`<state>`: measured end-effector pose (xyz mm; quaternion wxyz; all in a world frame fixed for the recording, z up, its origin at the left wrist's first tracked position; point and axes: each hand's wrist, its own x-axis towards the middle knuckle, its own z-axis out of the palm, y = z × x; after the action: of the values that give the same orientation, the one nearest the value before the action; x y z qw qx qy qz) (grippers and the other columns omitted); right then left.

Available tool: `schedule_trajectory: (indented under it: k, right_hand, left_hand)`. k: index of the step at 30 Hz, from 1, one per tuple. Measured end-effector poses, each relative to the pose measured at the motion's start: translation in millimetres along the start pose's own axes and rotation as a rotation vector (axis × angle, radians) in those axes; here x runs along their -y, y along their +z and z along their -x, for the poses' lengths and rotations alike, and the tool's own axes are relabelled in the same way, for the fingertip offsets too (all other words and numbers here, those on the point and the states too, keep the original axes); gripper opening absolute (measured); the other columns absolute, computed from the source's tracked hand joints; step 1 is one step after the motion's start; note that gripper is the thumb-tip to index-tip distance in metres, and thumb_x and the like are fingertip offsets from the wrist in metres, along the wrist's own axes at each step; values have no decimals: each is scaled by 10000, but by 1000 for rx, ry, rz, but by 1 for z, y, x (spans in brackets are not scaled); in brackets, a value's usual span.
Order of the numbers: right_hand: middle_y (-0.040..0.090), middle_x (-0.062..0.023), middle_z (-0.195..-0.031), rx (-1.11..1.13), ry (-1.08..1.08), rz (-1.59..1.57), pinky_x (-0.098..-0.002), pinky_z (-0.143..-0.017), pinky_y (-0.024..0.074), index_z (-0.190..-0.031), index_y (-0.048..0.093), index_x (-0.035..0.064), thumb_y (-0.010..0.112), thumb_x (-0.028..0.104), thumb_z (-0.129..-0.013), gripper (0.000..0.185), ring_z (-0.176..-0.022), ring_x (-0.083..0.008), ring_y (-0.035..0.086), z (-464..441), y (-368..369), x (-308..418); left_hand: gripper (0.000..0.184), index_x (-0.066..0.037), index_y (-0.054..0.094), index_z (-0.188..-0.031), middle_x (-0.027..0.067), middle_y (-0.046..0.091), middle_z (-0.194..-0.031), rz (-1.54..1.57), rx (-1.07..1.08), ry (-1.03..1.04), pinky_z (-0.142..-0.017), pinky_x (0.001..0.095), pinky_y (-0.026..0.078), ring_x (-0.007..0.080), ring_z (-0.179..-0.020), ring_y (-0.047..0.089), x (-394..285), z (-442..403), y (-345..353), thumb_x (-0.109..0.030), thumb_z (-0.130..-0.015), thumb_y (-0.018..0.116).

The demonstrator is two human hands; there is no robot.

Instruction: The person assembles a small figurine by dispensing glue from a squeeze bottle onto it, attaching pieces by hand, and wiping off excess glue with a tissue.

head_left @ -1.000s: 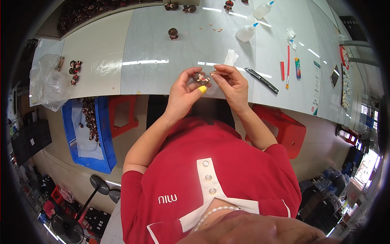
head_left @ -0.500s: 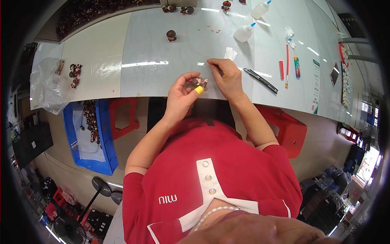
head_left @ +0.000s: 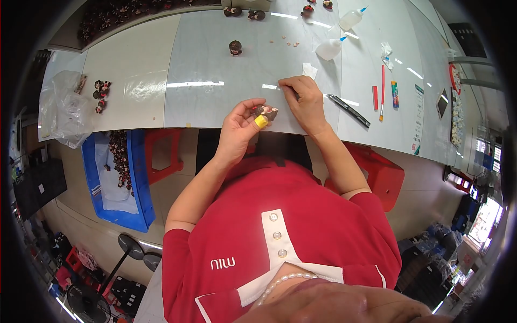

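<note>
While the left hand (head_left: 237,129) sits at the near edge of the bench (head_left: 204,102), its fingers pinch a small brown figurine (head_left: 265,112) with red and pale parts; thumb wears a yellow cover (head_left: 261,121) and presses the near side, other fingers curl round the far side. Figurine is held up by the edge, left of the right hand (head_left: 305,105) and apart from it. Right fingers are curled, index and thumb tips close together, low over the bench; can't tell if they pinch anything or touch the surface.

Near edge, far left: crumpled clear plastic bag (head_left: 64,107) hanging over, cluster of small figurines (head_left: 100,96) just right of it. Just right of the right hand: black pen-like tool (head_left: 350,111), lying at an angle. Further right: red strip (head_left: 375,98), thin red brush (head_left: 383,94), multicolored tube (head_left: 395,94), roughly side by side.

Beyond the hands: white paper scrap (head_left: 309,70) near the right knuckles. Past that, lone figurine (head_left: 235,48) mid-bench, a few pinkish bits (head_left: 289,43), two blue-tipped squeeze bottles, nearer one (head_left: 329,49) and farther one (head_left: 351,20). Far side: a pair of figurines (head_left: 257,15), and a big mass of figurines (head_left: 116,21) at far left.
</note>
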<state>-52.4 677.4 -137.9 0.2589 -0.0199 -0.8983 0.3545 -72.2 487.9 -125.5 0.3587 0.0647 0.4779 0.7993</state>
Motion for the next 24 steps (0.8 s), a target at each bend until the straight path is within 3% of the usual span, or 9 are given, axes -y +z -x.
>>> schedule_trajectory:
  k: [2, 5, 8, 11, 14, 19, 24]
  right_hand:
    - [639, -91, -814, -17, -1, -6, -335, -697, 468, -835, 654, 32, 616, -2, -777, 77, -763, -253, 589, -2, -2, 1]
    - [639, -76, -811, -152, 229, -186, -296, -683, 460, -903, 640, 35, 601, 39, -844, 71, -768, -187, 585, 1, -18, 11]
    - [637, -88, -857, -396, 485, -557, -263, -691, 450, -1119, 556, 67, 552, 134, -921, 209, -785, -152, 567, 5, -30, -7]
    - [612, -154, -980, -396, 667, -1091, -265, -720, 455, -1307, 368, 104, 485, 246, -964, 389, -824, -178, 561, -1, -46, -33]
    - [551, -196, -1096, -380, 831, -1322, -270, -725, 466, -1353, 314, 121, 429, 308, -983, 431, -846, -167, 546, -12, -49, -38]
    - [518, -240, -1168, -341, 847, -1455, -285, -745, 496, -1372, 276, 143, 405, 363, -983, 465, -861, -188, 565, -24, -45, -42]
    - [497, -268, -1200, -266, 798, -1540, -293, -751, 516, -1348, 261, 121, 350, 380, -993, 448, -893, -214, 578, -34, -39, -56]
  left_hand:
    - [425, 0, 453, -1249, 116, 594, -1113, 47, 9, -30, -837, 268, 483, 141, -936, 579, -3, 1, -1, -91, -870, 622]
    - [438, -13, 448, -1263, 114, 598, -1110, 135, 22, -68, -818, 253, 480, 127, -901, 576, -6, 1, -4, -106, -872, 622]
    - [460, -28, 435, -1281, 117, 595, -1119, 204, 40, -91, -813, 248, 477, 125, -895, 573, -5, 2, -9, -132, -874, 624]
    - [460, -36, 424, -1291, 131, 574, -1162, 276, 94, -111, -834, 260, 481, 155, -945, 578, -3, 0, -10, -154, -887, 608]
    - [446, -34, 415, -1297, 153, 542, -1212, 368, 164, -100, -881, 295, 493, 213, -1043, 574, -3, -1, -6, -156, -901, 580]
    - [442, -28, 401, -1311, 176, 520, -1237, 373, 151, -111, -944, 350, 491, 281, -1153, 531, -9, 4, 2, -137, -911, 553]
    - [485, -36, 369, -1344, 167, 517, -1238, 383, 174, -103, -907, 325, 500, 247, -1091, 562, -6, 5, -3, -133, -908, 557]
